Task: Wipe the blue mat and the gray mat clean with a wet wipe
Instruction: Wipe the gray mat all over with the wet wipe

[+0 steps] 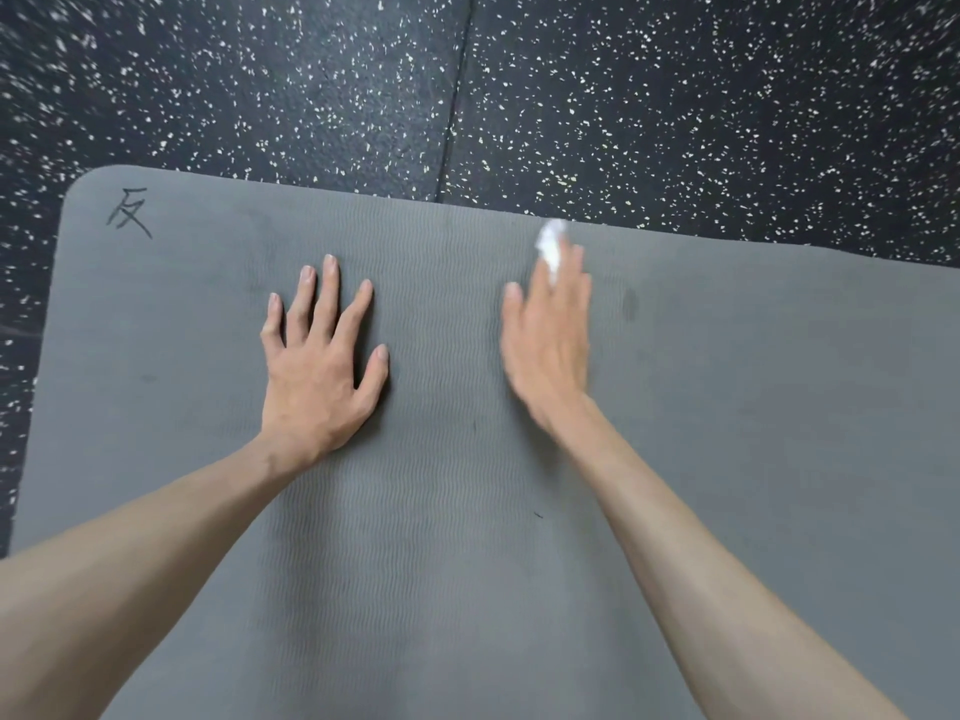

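The gray mat (pixel 727 459) lies flat on a black speckled floor (pixel 311 85), a handwritten mark (pixel 130 213) near its far left corner. The left hand (pixel 317 376) rests palm-down on it, fingers (pixel 330 283) straight and spread. The blurred right hand (pixel 548 345) presses a white wet wipe (pixel 550 244) under straight fingers near the mat's far edge.

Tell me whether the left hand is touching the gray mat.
Touching. The head view shows the left hand spread flat, palm down, on the gray mat, with no gap visible beneath it.
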